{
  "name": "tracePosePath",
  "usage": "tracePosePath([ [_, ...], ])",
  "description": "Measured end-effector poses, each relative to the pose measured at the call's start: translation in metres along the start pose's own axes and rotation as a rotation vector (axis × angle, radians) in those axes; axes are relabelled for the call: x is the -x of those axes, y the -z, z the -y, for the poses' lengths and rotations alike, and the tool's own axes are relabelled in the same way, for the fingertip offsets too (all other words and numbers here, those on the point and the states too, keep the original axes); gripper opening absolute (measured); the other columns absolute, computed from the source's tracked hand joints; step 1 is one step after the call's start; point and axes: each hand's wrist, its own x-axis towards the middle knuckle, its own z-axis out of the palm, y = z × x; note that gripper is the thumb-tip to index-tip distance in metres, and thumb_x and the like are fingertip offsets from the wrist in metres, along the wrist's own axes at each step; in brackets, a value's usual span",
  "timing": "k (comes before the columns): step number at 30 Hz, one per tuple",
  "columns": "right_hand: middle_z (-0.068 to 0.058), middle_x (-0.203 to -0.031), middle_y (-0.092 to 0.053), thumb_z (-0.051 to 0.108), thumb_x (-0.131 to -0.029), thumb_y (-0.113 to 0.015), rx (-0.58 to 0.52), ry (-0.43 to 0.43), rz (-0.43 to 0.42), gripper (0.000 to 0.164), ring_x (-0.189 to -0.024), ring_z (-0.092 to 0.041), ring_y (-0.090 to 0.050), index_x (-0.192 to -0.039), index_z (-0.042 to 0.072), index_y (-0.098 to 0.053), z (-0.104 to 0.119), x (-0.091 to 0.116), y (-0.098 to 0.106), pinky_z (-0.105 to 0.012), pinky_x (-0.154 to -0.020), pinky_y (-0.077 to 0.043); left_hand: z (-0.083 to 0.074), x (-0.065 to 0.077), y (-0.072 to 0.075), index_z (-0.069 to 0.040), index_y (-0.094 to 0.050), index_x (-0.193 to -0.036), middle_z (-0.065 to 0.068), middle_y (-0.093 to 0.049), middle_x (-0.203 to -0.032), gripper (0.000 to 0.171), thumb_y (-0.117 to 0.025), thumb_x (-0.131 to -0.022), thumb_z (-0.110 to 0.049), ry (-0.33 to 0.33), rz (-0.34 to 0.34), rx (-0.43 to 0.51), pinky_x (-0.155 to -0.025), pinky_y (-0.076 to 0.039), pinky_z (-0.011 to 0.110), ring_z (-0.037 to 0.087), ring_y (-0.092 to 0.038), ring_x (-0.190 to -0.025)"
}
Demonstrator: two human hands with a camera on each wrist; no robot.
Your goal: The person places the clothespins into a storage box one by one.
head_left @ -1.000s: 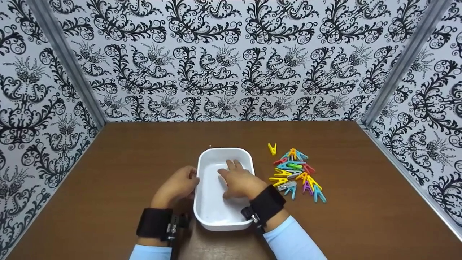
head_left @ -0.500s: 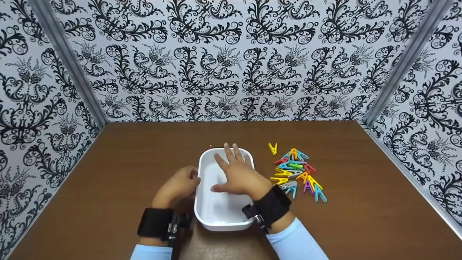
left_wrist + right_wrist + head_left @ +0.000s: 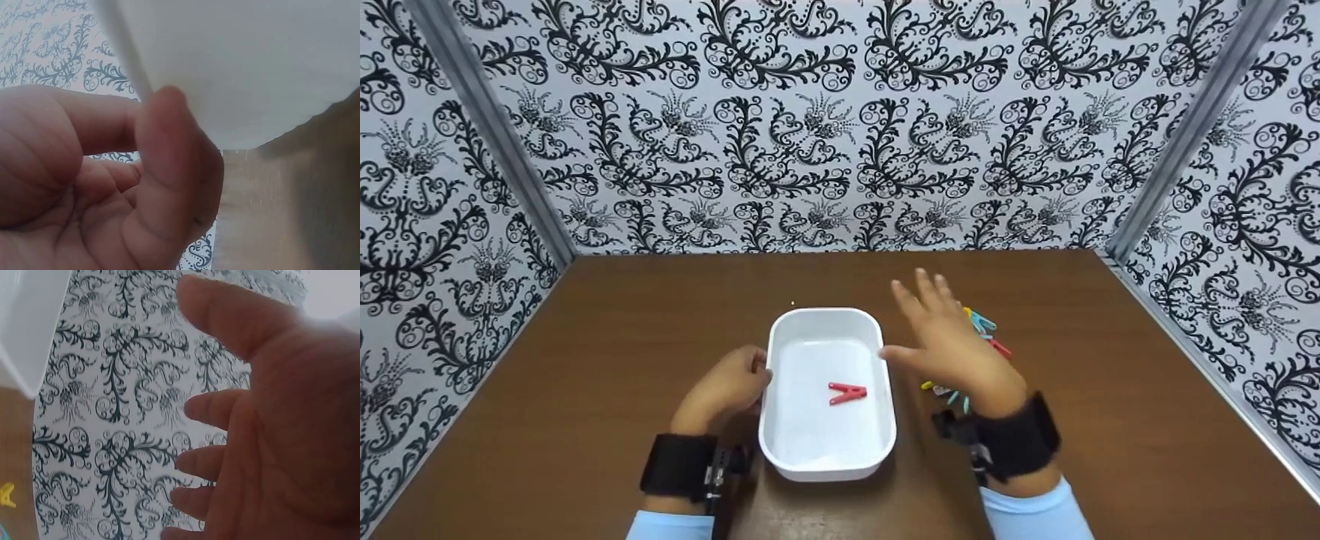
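Note:
A white rectangular tub (image 3: pixel 802 431) stands on the table, with one red clothespin (image 3: pixel 847 393) lying on its floor near the right wall. My left hand (image 3: pixel 727 388) grips the tub's left rim; in the left wrist view, its curled fingers (image 3: pixel 169 146) lie at the white edge. Right of the tub, my right hand (image 3: pixel 960 356) is raised with fingers spread and palm bare, as the right wrist view also shows. It hides most of a pile of coloured clothespins, of which a blue clothespin (image 3: pixel 982 322) and a red one stick out behind it.
A yellow clothespin (image 3: pixel 7 495) shows at the lower left of the right wrist view. The brown table (image 3: pixel 645 322) is bounded at the back and sides by patterned panels (image 3: pixel 840 135) joined by grey metal posts (image 3: pixel 499 135).
My right hand has moved out of the tub to the right, over the clothespin pile, its fingers spreading. The red clothespin in the tub has come into sight. My left hand stays put.

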Motion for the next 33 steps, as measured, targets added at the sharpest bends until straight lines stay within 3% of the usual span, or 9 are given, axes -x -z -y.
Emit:
tracePosePath([
  [5, -0.032, -0.153, -0.028, 0.026, -0.088, -0.073, -0.036, -0.007, 0.031, 0.078, -0.142, -0.050, -0.022, -0.151, -0.001, -0.036, -0.018, 0.009, -0.003, -0.060, -0.114, -0.021, -0.002, 0.001, 0.000, 0.010, -0.056, -0.113, 0.012, -0.054, -0.086, 0.022, -0.050, -0.094, -0.001, 0.001, 0.008, -0.009, -0.056, -0.052, 0.031, 0.022, -0.055, -0.069],
  [8, -0.032, -0.140, -0.045, 0.013, -0.087, -0.070, -0.039, 0.006, 0.062, 0.065, -0.130, -0.047, -0.042, -0.143, -0.007, -0.045, -0.025, 0.008, -0.006, -0.058, -0.109, -0.033, -0.002, 0.002, 0.000, 0.009, -0.055, -0.113, 0.012, -0.054, -0.088, 0.022, -0.050, -0.094, -0.001, 0.001, 0.013, 0.015, -0.057, -0.052, 0.032, 0.022, -0.056, -0.072],
  [11, -0.029, -0.129, -0.055, 0.007, -0.085, -0.067, -0.028, -0.008, 0.091, 0.056, -0.118, -0.043, -0.053, -0.136, -0.009, -0.051, -0.033, 0.005, -0.010, -0.055, -0.103, -0.041, -0.002, 0.003, 0.001, 0.009, -0.055, -0.113, 0.011, -0.054, -0.091, 0.022, -0.049, -0.094, -0.001, 0.008, 0.020, 0.045, -0.059, -0.053, 0.032, 0.022, -0.056, -0.074],
  [18, -0.026, -0.119, -0.062, 0.005, -0.081, -0.072, -0.010, -0.028, 0.140, 0.051, -0.109, -0.040, -0.058, -0.128, -0.010, -0.057, -0.049, -0.006, -0.031, -0.053, -0.098, -0.046, 0.001, 0.003, 0.002, 0.009, -0.055, -0.113, 0.013, -0.054, -0.090, 0.022, -0.050, -0.095, -0.001, 0.007, 0.014, 0.038, -0.057, -0.052, 0.031, 0.023, -0.056, -0.071],
  [22, -0.021, -0.108, -0.065, 0.004, -0.078, -0.077, -0.009, -0.066, 0.179, 0.044, -0.095, -0.033, -0.060, -0.118, -0.007, -0.061, -0.054, -0.009, -0.042, -0.050, -0.089, -0.051, 0.001, 0.002, 0.002, 0.009, -0.056, -0.115, 0.015, -0.056, -0.091, 0.023, -0.050, -0.095, -0.002, 0.010, 0.014, 0.031, -0.058, -0.052, 0.032, 0.023, -0.056, -0.071],
  [27, -0.014, -0.096, -0.065, 0.004, -0.080, -0.079, 0.016, -0.133, 0.215, 0.034, -0.081, -0.027, -0.056, -0.109, -0.002, -0.064, -0.058, -0.007, -0.050, -0.046, -0.081, -0.054, -0.001, 0.001, 0.000, 0.009, -0.056, -0.114, 0.012, -0.054, -0.088, 0.023, -0.050, -0.095, -0.002, 0.001, 0.021, 0.019, -0.060, -0.052, 0.032, 0.023, -0.055, -0.073],
  [33, -0.011, -0.088, -0.063, 0.002, -0.082, -0.077, 0.041, -0.135, 0.228, 0.026, -0.077, -0.027, -0.055, -0.105, -0.001, -0.065, -0.063, -0.006, -0.056, -0.045, -0.076, -0.054, -0.001, 0.000, -0.002, 0.007, -0.056, -0.115, 0.012, -0.054, -0.089, 0.022, -0.051, -0.096, -0.004, 0.020, 0.033, 0.016, -0.062, -0.053, 0.033, 0.025, -0.056, -0.077],
])
